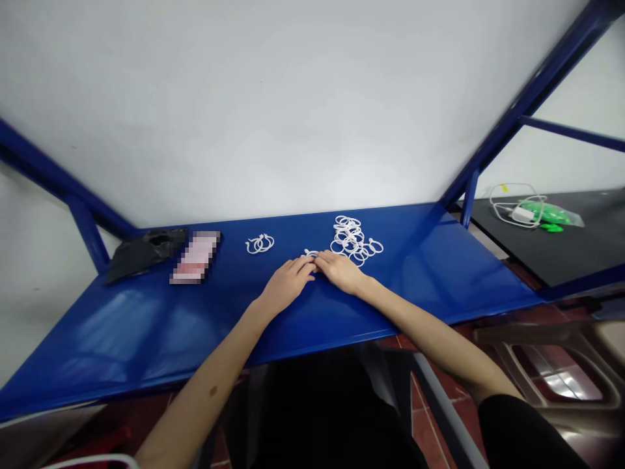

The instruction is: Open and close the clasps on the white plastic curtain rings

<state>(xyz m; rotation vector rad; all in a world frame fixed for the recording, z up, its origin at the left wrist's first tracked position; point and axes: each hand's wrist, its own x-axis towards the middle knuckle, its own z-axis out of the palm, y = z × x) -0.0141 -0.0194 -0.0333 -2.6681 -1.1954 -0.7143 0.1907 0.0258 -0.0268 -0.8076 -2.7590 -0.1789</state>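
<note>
Center of frame, left hand point(287, 283) and right hand point(342, 270) come together, fingertips meeting over a white ring point(311, 252) low on the blue tabletop point(424, 273); fingers hide most of it, so cannot tell whether either grips. What shows is a thin, plain white curve with a small nub at its upper left. Similar slim rings, some nubbed, overlap in a heap point(350, 241) right of center.

1 white ring point(307, 252), perhaps more, partly hidden behind the hands point(287, 284) point(340, 270)
</note>
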